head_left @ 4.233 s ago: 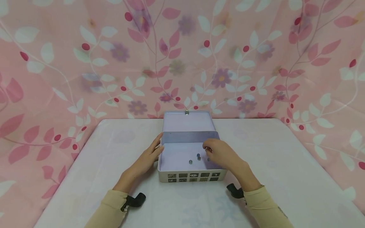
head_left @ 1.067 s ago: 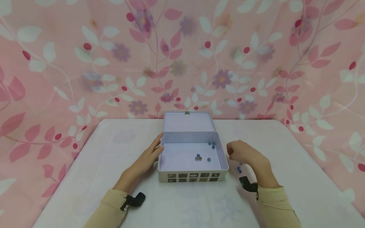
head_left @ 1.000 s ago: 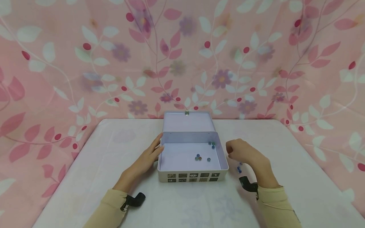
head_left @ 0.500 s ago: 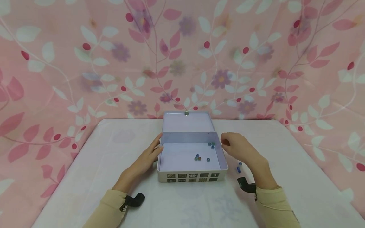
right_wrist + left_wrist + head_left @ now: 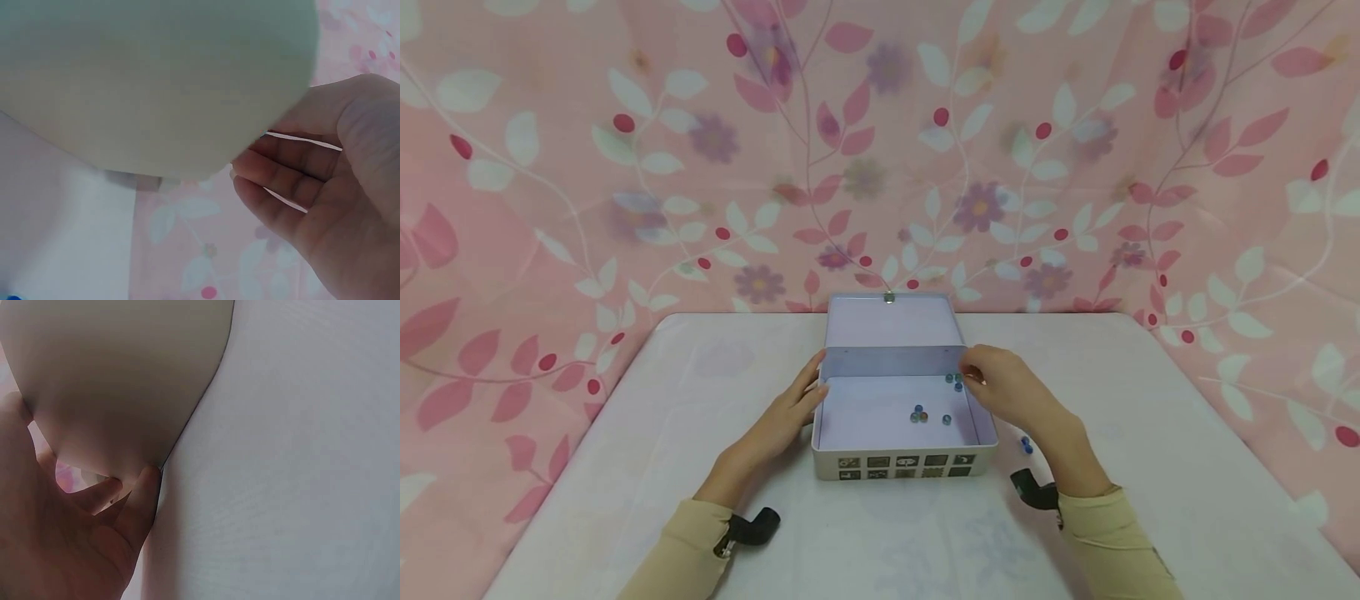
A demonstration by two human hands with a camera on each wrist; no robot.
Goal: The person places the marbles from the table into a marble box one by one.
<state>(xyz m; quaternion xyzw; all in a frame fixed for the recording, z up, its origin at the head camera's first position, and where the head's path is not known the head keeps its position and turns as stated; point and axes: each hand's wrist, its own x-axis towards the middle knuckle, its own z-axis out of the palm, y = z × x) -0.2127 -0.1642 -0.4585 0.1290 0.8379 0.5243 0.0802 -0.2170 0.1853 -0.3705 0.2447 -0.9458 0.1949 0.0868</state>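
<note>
Box (image 5: 910, 451) sits mid-table, lid (image 5: 891, 321) swung back behind it; small marbles on its floor: three bunched near the back right corner (image 5: 958, 387), three more mid-right (image 5: 918, 408), a lone one (image 5: 947, 420) nearer the front; right hand (image 5: 1015, 396) is at the box's right wall near the back, fingertips together in a pinch, with a tiny bluish glint (image 5: 263, 132) at thumb and forefinger in the right wrist view, probably a marble, mostly hidden; left hand (image 5: 786, 421) has its fingers spread along the left wall, touching it, apparently just steadying; hands well apart, box between.

Step in hand looks like bringing a marble in over the right wall; next move seems to call for fingertips inside the rim, low, then letting go gently so it doesn't roll; the wall itself and the back-corner marbles are right by the fingertips, so a knock is possible.

Outside, blue marbles (image 5: 1027, 447) lie right of the box by the right forearm, exact count unclear; black wrist mounts (image 5: 756, 527) on both sleeves; white table cover (image 5: 625, 500); pink floral cloth (image 5: 861, 179) behind.
</note>
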